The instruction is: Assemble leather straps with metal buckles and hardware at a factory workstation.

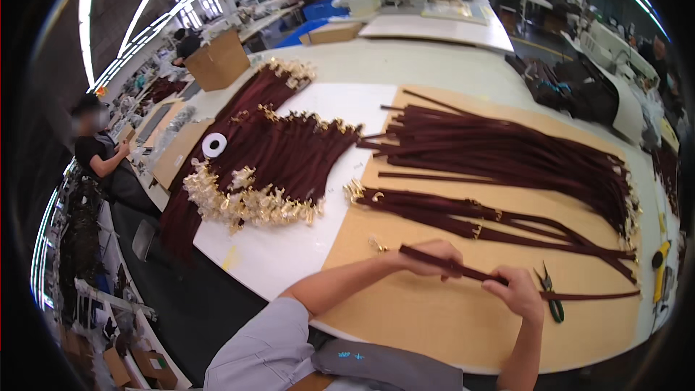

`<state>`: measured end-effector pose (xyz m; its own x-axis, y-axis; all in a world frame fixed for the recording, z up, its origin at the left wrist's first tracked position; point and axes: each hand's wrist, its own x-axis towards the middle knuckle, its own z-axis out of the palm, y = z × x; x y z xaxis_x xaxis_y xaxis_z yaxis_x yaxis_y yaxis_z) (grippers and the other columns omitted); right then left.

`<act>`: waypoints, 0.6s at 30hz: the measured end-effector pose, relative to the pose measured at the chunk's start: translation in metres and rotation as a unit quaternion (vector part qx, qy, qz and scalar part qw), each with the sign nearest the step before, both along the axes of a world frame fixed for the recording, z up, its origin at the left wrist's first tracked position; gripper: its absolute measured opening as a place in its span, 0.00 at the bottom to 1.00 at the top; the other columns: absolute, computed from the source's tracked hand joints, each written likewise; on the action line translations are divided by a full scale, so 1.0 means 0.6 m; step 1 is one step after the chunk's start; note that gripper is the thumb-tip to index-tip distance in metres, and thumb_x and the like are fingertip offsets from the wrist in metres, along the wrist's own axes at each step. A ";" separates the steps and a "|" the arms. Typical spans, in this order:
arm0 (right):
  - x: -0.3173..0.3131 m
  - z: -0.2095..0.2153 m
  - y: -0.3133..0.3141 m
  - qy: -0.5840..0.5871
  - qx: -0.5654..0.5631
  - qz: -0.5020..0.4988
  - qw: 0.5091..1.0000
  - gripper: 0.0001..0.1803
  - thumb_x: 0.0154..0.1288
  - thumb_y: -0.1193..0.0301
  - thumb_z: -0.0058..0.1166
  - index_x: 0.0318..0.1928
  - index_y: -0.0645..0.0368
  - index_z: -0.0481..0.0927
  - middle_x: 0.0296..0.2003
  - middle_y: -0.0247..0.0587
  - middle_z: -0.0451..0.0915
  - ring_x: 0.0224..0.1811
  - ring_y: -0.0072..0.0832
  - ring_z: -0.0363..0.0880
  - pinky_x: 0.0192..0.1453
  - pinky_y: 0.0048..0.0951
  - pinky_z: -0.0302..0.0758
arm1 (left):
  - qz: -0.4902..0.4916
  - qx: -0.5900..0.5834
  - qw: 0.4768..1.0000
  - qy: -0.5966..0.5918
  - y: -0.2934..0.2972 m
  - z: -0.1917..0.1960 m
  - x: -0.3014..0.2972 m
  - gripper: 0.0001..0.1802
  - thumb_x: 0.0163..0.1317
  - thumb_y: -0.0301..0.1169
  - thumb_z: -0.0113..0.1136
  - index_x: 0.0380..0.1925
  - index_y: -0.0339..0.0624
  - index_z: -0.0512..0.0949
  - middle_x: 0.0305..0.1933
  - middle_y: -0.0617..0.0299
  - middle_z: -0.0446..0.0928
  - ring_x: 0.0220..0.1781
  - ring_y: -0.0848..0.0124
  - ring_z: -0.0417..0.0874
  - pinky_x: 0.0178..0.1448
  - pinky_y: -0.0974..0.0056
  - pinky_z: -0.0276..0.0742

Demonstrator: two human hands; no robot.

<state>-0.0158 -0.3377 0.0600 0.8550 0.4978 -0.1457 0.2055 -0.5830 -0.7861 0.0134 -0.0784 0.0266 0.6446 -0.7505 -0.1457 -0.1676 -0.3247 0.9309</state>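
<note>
My left hand (439, 255) and my right hand (517, 291) are both closed on one dark maroon strap (474, 273), stretched slantwise over the tan board. One end of this strap juts past my left hand; beyond my right hand a strap length runs toward the board's right edge. Beside my left wrist lies a small gold metal piece (376, 245). Pliers with green handles (554, 304) rest just right of my right hand. Farther off, a few maroon straps with gold fittings (449, 210) lie across the board, below a thick bundle of maroon straps (492, 145).
Left of the tan board (391, 297), more maroon straps (297, 152) with wrapped gold hardware are heaped, a white roll (214, 145) on them. A yellow tool (659, 272) lies at the right edge. Dark bags (572, 87) and a cardboard box (218, 60) stand farther back. Another person (101, 148) works at left.
</note>
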 end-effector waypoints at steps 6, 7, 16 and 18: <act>0.046 0.021 0.010 0.065 0.057 0.009 0.996 0.15 0.65 0.62 0.57 0.29 0.63 0.78 0.18 0.27 0.69 0.21 0.15 0.63 0.25 0.21 0.61 | 0.092 0.039 0.988 0.114 0.043 0.071 0.009 0.10 0.62 0.35 0.62 0.27 0.40 0.78 0.20 0.68 0.76 0.18 0.82 0.68 0.20 0.73 0.62; 0.048 0.028 0.011 0.099 0.072 -0.002 0.993 0.15 0.66 0.62 0.57 0.28 0.61 0.78 0.18 0.25 0.68 0.21 0.14 0.62 0.25 0.21 0.60 | 0.095 0.033 0.987 0.124 0.047 0.077 0.013 0.10 0.62 0.34 0.62 0.26 0.40 0.77 0.20 0.68 0.76 0.17 0.82 0.67 0.19 0.73 0.60; 0.049 0.013 0.005 0.140 0.056 0.048 0.987 0.16 0.66 0.60 0.57 0.27 0.59 0.77 0.17 0.23 0.64 0.20 0.12 0.58 0.24 0.20 0.57 | -0.014 -0.009 0.990 0.139 0.071 0.071 0.006 0.09 0.63 0.32 0.58 0.27 0.39 0.77 0.25 0.65 0.80 0.18 0.82 0.68 0.23 0.73 0.63; 0.049 0.018 0.009 0.138 0.053 0.048 0.988 0.16 0.66 0.60 0.57 0.27 0.60 0.77 0.17 0.23 0.64 0.21 0.13 0.59 0.24 0.20 0.57 | -0.021 -0.026 0.991 0.132 0.075 0.062 0.007 0.09 0.64 0.33 0.59 0.29 0.39 0.78 0.25 0.66 0.79 0.18 0.82 0.68 0.22 0.74 0.62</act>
